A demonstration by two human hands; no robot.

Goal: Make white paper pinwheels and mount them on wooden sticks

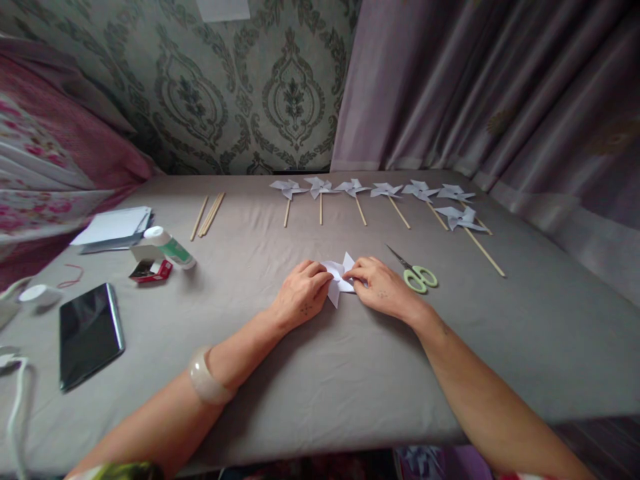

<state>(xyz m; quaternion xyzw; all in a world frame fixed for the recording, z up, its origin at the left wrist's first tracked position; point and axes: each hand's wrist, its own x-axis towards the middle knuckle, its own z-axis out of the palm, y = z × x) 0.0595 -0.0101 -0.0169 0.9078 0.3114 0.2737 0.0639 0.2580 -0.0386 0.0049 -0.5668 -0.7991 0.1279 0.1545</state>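
A white paper pinwheel (340, 275) without a visible stick lies at the middle of the table, its pointed blades spread. My left hand (306, 288) pinches it from the left with fingers closed. From the other side my right hand (379, 283) grips it near the centre, thumb and fingertips together. Whether a pin sits between those fingertips I cannot make out. Green-handled scissors (419, 277) rest just right of my right hand, blades pointing away to the left. Behind them stretches a row of several white pinwheels on wooden sticks (356, 189).
To the left lie several wooden sticks (212, 215), a stack of paper (113, 227), a glue bottle (173, 248) and an open small red box (151, 269). A dark phone (91, 337), a white cap (40, 296) and a white cable (19, 413) are nearer the left edge.
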